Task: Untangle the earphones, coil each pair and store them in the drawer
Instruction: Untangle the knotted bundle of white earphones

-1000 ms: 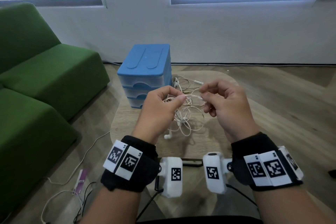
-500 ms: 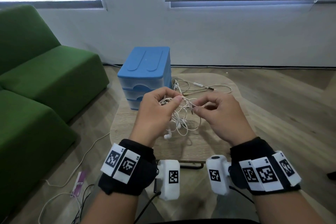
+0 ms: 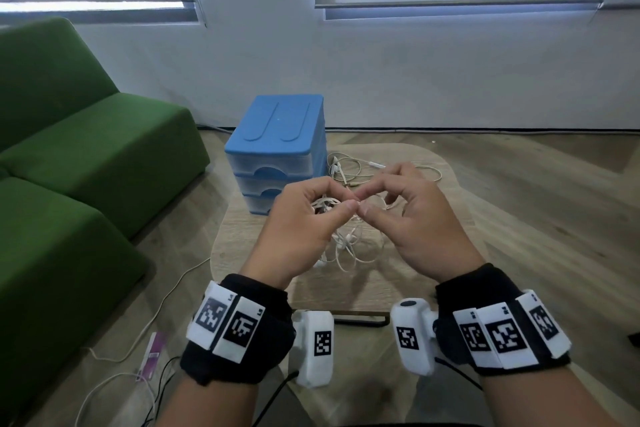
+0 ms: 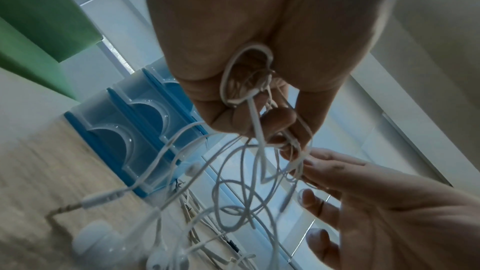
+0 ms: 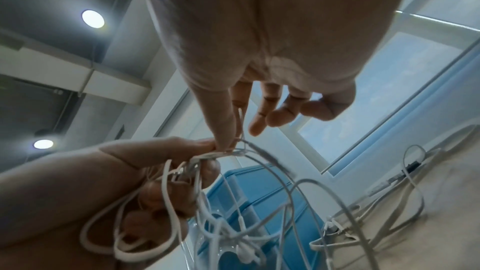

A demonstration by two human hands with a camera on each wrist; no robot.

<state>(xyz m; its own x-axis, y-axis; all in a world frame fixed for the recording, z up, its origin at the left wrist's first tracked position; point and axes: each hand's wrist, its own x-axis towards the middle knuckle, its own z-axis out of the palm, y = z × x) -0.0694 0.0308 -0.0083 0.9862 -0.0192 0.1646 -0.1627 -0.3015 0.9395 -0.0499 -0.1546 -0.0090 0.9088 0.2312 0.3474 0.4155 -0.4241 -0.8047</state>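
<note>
Untangling step underway: left hand (image 3: 304, 218) clutching the white earphone tangle (image 3: 346, 243) above the near table (image 3: 239, 229), right hand (image 3: 412, 218) pinching 1 strand; next, probably easing it free, blue drawer unit (image 3: 277, 149) closed.

White earphones (image 3: 346, 246), blue drawer unit (image 3: 277, 135), green sofa (image 3: 69, 149), black-and-white wristbands (image 3: 235, 326).

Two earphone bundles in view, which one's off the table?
The white tangle held between the left hand and right hand. The other pair lies loose on the table beside the blue drawer unit.
</note>
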